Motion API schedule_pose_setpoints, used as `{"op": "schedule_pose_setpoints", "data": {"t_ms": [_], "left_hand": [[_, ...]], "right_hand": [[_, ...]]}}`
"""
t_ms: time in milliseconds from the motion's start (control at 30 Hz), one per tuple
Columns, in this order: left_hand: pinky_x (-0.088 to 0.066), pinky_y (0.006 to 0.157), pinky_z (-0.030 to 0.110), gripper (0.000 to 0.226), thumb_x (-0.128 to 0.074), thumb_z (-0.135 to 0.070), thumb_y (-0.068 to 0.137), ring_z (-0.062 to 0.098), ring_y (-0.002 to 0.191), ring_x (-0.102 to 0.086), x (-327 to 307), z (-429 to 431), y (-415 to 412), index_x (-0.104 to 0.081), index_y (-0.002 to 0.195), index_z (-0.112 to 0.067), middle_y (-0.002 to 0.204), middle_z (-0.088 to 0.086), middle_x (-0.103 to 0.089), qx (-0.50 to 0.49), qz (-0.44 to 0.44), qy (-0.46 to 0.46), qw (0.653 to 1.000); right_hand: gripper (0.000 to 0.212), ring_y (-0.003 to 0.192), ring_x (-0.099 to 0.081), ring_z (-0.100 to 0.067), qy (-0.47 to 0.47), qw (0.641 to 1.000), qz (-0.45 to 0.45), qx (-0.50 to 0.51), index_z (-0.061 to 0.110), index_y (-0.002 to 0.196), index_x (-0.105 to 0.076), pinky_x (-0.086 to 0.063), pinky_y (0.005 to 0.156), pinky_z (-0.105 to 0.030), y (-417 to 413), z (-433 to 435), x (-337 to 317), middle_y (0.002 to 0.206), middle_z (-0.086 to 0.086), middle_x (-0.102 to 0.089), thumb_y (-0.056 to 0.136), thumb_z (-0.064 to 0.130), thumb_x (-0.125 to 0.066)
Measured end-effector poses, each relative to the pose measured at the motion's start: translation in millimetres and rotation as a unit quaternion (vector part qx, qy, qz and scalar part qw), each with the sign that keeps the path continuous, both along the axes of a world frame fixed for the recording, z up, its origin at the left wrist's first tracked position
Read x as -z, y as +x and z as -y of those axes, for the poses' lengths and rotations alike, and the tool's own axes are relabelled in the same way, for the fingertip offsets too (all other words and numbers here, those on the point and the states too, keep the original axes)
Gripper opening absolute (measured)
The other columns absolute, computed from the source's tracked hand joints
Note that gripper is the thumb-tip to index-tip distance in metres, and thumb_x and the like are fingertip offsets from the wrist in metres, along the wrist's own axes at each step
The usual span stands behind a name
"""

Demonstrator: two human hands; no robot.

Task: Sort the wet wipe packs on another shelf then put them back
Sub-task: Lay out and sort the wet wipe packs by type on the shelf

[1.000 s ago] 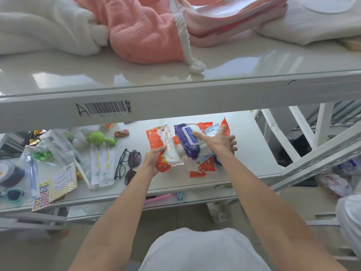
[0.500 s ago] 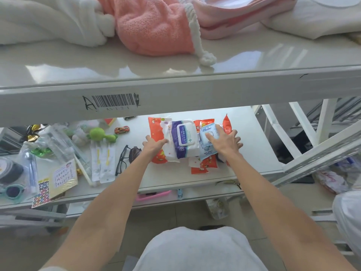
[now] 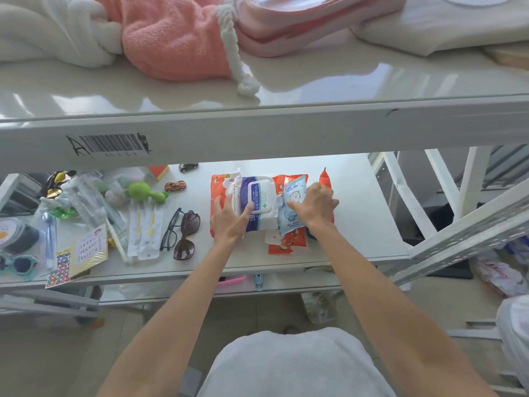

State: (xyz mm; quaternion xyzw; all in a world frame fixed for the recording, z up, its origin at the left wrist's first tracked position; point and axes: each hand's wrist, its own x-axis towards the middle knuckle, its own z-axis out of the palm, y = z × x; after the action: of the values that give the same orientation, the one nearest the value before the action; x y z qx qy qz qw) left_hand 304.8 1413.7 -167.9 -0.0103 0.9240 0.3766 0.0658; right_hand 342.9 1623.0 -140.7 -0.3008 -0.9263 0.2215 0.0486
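On the lower shelf [image 3: 357, 196], right of the sunglasses [image 3: 187, 232], the wet wipe packs [image 3: 259, 202] sit bunched in one pile. Both hands are spread flat and pressing from either side: left hand [image 3: 229, 219] against the purple-and-white pack [image 3: 254, 196], right hand [image 3: 315, 206] on the pale blue pack [image 3: 292, 207], neither gripping anything. Looks like they're squaring up the pile. Blue one reads "WET WIPES", purple one shows "80"; a barcode label [image 3: 114, 143] sits on the upper shelf edge.

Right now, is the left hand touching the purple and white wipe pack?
Touching. The head view shows the left hand lying on the purple and white wipe pack, fingers on its near left side.
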Motion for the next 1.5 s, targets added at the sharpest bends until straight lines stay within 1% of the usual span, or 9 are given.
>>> {"op": "schedule_pose_setpoints", "data": {"t_ms": [100, 300, 533, 733, 967, 1133, 1300, 1400, 1500], "left_hand": [[-0.031, 0.12, 0.048, 0.077, -0.07, -0.047, 0.094, 0.03, 0.148, -0.036, -4, -14, 14, -0.04, 0.154, -0.009, 0.16, 0.016, -0.038, 0.017, -0.03, 0.036, 0.999], [-0.042, 0.106, 0.026, 0.071, -0.077, -0.033, 0.09, 0.024, 0.136, -0.048, -12, -34, 32, -0.046, 0.148, -0.004, 0.15, 0.014, -0.049, 0.031, -0.088, 0.062, 0.994], [-0.046, 0.111, 0.04, 0.074, -0.078, -0.037, 0.089, 0.026, 0.141, -0.047, -1, -37, 32, -0.045, 0.15, -0.009, 0.155, 0.011, -0.046, 0.049, -0.09, 0.046, 0.994], [-0.031, 0.122, 0.051, 0.059, -0.076, -0.035, 0.088, 0.029, 0.15, -0.039, -5, -59, 35, -0.06, 0.139, -0.011, 0.152, 0.008, -0.054, 0.169, -0.25, -0.039, 0.953], [0.005, 0.126, 0.057, 0.09, -0.064, -0.056, 0.086, 0.026, 0.16, -0.011, -12, -100, 29, -0.031, 0.16, -0.015, 0.168, 0.006, -0.031, 0.32, -0.105, -0.213, 0.917], [0.008, 0.124, 0.058, 0.098, -0.075, -0.051, 0.081, 0.028, 0.158, -0.016, -20, -96, 18, -0.029, 0.159, -0.012, 0.164, 0.011, -0.033, 0.354, -0.061, -0.227, 0.905], [-0.006, 0.126, 0.056, 0.064, -0.075, -0.037, 0.083, 0.029, 0.13, -0.054, -25, -94, 16, -0.059, 0.137, -0.007, 0.134, 0.01, -0.062, 0.314, -0.088, -0.141, 0.935], [-0.026, 0.12, 0.056, 0.037, -0.072, -0.031, 0.089, 0.03, 0.104, -0.068, -28, -94, 22, -0.073, 0.119, -0.008, 0.113, 0.01, -0.076, 0.265, -0.138, -0.07, 0.952], [-0.053, 0.083, 0.051, 0.03, -0.067, -0.033, 0.097, 0.028, 0.068, -0.064, -34, -98, 31, -0.076, 0.091, -0.005, 0.079, 0.008, -0.074, 0.217, -0.174, 0.023, 0.96]], "right_hand": [[0.038, 0.081, -0.071, -0.021, -0.154, 0.982, -0.104, -0.019, 0.012, 0.106, -0.046, -0.063, 0.064, -0.038, 7, -16, -13, 0.093, 0.0, -0.062, 0.091, 0.036, -0.073], [0.031, 0.079, -0.059, -0.025, -0.194, 0.937, -0.243, 0.158, 0.004, 0.113, -0.045, -0.041, 0.065, -0.029, 54, -96, -26, 0.097, -0.007, -0.061, 0.099, 0.027, -0.059], [0.05, 0.116, -0.049, -0.042, -0.089, 0.981, 0.055, 0.165, 0.006, 0.126, -0.048, -0.042, 0.095, -0.047, 88, -123, 72, 0.126, -0.026, -0.049, 0.097, 0.046, -0.054], [0.049, 0.114, -0.042, -0.038, -0.023, 0.991, 0.069, 0.114, 0.009, 0.126, -0.051, -0.039, 0.097, -0.048, 88, -125, 74, 0.125, -0.019, -0.041, 0.097, 0.049, -0.048], [0.076, 0.141, -0.022, -0.04, -0.026, 0.987, 0.134, 0.087, 0.01, 0.158, -0.016, -0.027, 0.113, -0.055, 92, -119, 70, 0.162, -0.02, -0.011, 0.1, 0.054, -0.035], [0.043, 0.122, -0.044, -0.039, -0.034, 0.995, -0.051, 0.076, 0.008, 0.133, -0.05, -0.041, 0.1, -0.053, 88, -91, 48, 0.138, -0.02, -0.041, 0.097, 0.031, -0.053], [0.009, 0.083, -0.066, -0.021, -0.127, 0.97, -0.205, -0.02, 0.011, 0.105, -0.058, -0.055, 0.072, -0.031, 72, -52, 2, 0.095, -0.006, -0.066, 0.1, 0.017, -0.054], [0.034, 0.067, -0.069, -0.024, -0.163, 0.973, -0.161, -0.037, 0.013, 0.081, -0.062, -0.057, 0.067, -0.039, 60, -37, -9, 0.074, -0.007, -0.072, 0.099, 0.037, -0.049], [0.065, 0.061, -0.07, -0.024, -0.232, 0.969, -0.075, -0.039, 0.006, 0.065, -0.064, -0.054, 0.066, -0.033, 50, -26, -27, 0.066, -0.006, -0.073, 0.096, 0.059, -0.044]]}}
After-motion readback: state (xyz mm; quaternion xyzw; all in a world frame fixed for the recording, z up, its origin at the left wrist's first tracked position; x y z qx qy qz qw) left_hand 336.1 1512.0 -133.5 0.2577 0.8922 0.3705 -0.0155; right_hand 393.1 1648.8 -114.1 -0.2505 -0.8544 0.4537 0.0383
